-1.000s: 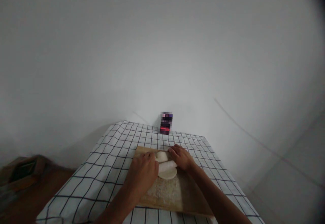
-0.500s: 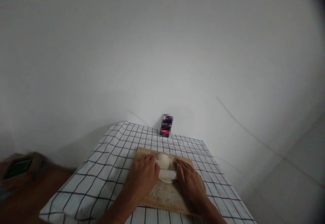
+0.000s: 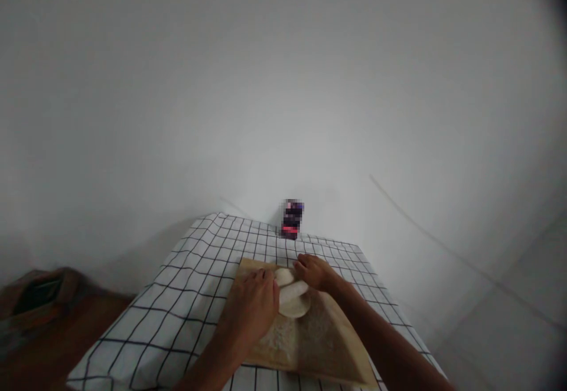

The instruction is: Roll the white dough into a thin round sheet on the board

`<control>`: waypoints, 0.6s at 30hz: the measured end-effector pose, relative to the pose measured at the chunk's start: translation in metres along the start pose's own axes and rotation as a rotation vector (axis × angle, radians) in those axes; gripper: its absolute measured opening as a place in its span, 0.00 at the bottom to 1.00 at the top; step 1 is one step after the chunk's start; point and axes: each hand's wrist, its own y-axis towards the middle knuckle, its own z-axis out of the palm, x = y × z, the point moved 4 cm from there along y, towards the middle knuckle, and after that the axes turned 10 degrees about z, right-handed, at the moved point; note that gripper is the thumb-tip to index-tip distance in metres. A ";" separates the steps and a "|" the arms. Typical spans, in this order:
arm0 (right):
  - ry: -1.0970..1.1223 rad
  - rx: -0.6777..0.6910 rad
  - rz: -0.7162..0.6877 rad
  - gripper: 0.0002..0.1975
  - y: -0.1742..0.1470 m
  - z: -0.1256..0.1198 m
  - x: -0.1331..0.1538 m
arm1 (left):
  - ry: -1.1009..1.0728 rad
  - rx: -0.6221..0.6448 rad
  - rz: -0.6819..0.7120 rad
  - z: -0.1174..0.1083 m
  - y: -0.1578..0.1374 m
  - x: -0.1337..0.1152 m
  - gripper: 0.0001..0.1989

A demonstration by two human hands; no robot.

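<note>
Pale brown wood, dusted with flour [image 3: 280, 339], is shown across the near part of the board [image 3: 330, 349]. Beyond it, on the farther half, a round sheet of dough [image 3: 296, 308] is pinned beneath a rolling pin [image 3: 293, 293], which is set aslant, its right end farther off. The pin's left end is covered by the left hand [image 3: 257, 296], its right end by the right hand [image 3: 315, 271]; the fingers of both are curled narrowly around it, though their undersides are hidden. For an even sheet, equal pressure should be given at both ends, in short strokes. Whether the pale round part [image 3: 284, 276] behind the pin belongs to the same sheet cannot be told.

More room for strokes seems to be offered on the near side; overrunning the board's close far edge is best avoided. Past that edge, a strip of checked tablecloth [image 3: 257, 240] is seen, then a dark, blurred object [image 3: 292, 220] before the white wall [image 3: 283, 95].
</note>
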 end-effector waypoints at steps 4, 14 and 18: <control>0.017 0.014 -0.053 0.15 0.005 0.006 -0.003 | 0.008 0.027 -0.022 -0.003 0.002 -0.002 0.16; 0.153 -0.120 0.129 0.24 -0.057 -0.002 -0.001 | 0.028 0.023 -0.008 -0.005 0.003 -0.003 0.14; 0.232 -0.180 0.195 0.25 -0.087 -0.009 0.010 | 0.016 0.012 0.013 -0.008 -0.002 -0.006 0.15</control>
